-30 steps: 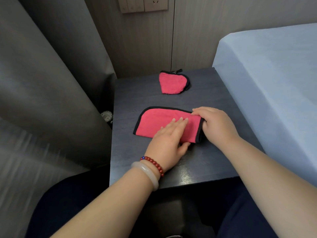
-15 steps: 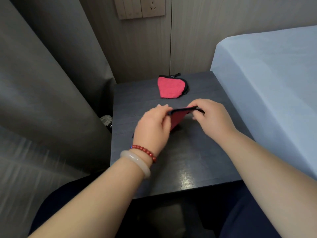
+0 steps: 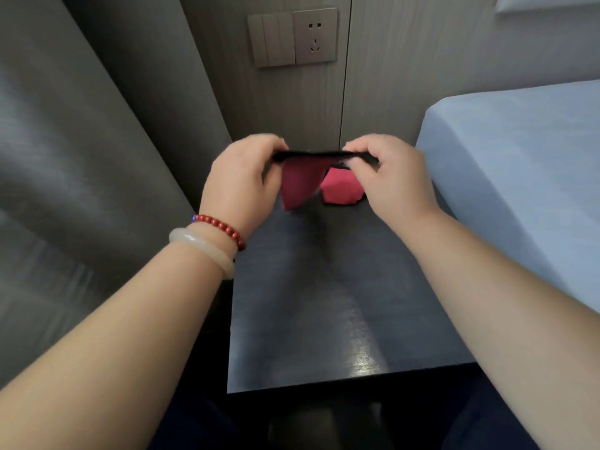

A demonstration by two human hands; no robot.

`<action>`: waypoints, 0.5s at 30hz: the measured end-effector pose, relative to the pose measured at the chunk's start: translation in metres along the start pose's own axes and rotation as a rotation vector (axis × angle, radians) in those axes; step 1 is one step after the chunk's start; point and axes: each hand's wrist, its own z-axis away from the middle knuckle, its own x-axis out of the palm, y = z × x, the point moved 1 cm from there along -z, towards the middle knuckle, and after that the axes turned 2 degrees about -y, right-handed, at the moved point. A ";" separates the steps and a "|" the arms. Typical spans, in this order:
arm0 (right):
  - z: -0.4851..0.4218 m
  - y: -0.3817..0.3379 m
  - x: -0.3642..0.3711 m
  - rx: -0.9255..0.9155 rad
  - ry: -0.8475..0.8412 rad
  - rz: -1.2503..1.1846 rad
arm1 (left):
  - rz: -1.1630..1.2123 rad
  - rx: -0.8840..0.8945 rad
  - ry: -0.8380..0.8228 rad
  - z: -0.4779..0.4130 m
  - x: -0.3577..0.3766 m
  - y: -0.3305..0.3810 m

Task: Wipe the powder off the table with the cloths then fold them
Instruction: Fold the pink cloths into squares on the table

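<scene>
Fingers point(image 3: 276, 149) of the left hand point(image 3: 240, 177) and right hand point(image 3: 389, 177) pinch the black-edged pink cloth point(image 3: 300, 181) above the table point(image 3: 324, 287). Second cloth point(image 3: 341, 190) lies folded behind. No powder visible; one fold likely remains.

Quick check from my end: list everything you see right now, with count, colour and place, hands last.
held cloth: 1, pink with black edge, lifted above the table's far part, pinched at its top edge by both hands
folded cloth: 1, pink with black edge, on the table's far end, partly hidden behind the held cloth
table: 1, dark grey, centre
bed: 1, light blue sheet, right of the table
curtain: 1, grey, left
switch and socket panel: 1, beige-grey, on the wall above
bracelets: 2, red beads and pale bangle, left wrist
left hand: 1, grips the held cloth's left end
right hand: 1, grips its right end
</scene>
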 end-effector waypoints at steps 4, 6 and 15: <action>0.056 0.019 0.004 -0.012 -0.167 0.074 | -0.005 0.069 -0.227 0.059 0.026 -0.009; 0.092 0.029 0.007 0.032 -0.271 0.050 | -0.008 0.083 -0.337 0.094 0.037 -0.007; 0.161 0.042 -0.004 0.143 -0.554 0.054 | 0.034 0.160 -0.498 0.168 0.040 0.006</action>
